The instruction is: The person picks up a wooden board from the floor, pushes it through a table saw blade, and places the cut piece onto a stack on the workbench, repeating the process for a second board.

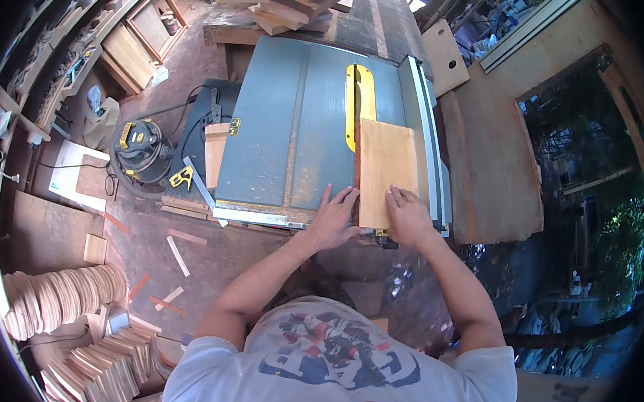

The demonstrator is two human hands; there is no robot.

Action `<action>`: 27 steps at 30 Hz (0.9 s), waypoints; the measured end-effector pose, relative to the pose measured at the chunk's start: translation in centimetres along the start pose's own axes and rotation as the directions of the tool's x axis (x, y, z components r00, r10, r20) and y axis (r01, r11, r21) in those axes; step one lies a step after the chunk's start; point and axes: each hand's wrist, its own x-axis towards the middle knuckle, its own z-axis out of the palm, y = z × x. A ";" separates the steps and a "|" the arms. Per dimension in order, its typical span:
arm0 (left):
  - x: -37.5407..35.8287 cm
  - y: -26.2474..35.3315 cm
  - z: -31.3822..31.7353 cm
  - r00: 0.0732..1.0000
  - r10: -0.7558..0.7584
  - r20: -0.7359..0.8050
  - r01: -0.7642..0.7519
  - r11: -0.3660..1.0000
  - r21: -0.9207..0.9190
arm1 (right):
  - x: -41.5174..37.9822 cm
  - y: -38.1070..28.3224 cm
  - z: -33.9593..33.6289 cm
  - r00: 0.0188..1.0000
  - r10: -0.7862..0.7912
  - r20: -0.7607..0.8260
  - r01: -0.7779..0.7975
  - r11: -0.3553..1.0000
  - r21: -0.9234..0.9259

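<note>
A rectangular wooden board (384, 172) lies flat on the grey table saw (264, 116). Its far left corner reaches the yellow throat plate (363, 93), and its right side is close to the metal fence (421, 126). My left hand (333, 216) bears on the board's near left edge, with the thumb towards the board's near end and the fingertips at its side. On the near right part, my right hand (410, 215) grips the board with its fingers close together on top. Whatever is under the palms stays hidden.
A yellow-black shop vacuum (142, 146) and a yellow combination square (183, 177) stand left of the saw. Wood pieces (294, 0) are stacked beyond it. Offcuts (178, 256) litter the floor, near rows of cut wood (101, 368). A plywood sheet (486, 167) is at the right.
</note>
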 end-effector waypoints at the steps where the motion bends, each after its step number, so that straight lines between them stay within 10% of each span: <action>1: 0.3 -0.2 0.0 1.000 0.003 -0.012 -0.003 1.000 0.001 | 0.4 0.2 0.1 1.000 0.005 -0.005 -0.005 1.000 -0.002; 18: -9.3 0.2 0.0 0.932 0.144 -0.332 -0.217 0.956 -0.196 | 5.8 2.9 0.1 0.991 0.117 0.068 -0.116 0.993 -0.027; 23: -14.3 -3.1 1.4 0.919 -0.359 -0.165 0.266 0.871 -0.413 | 7.4 3.8 -0.6 0.988 0.134 0.080 -0.135 0.991 0.005; 27: -16.0 -8.3 2.6 0.619 -0.784 0.055 0.729 0.546 -0.413 | 8.7 4.9 -0.2 0.991 0.114 0.069 -0.115 0.993 0.005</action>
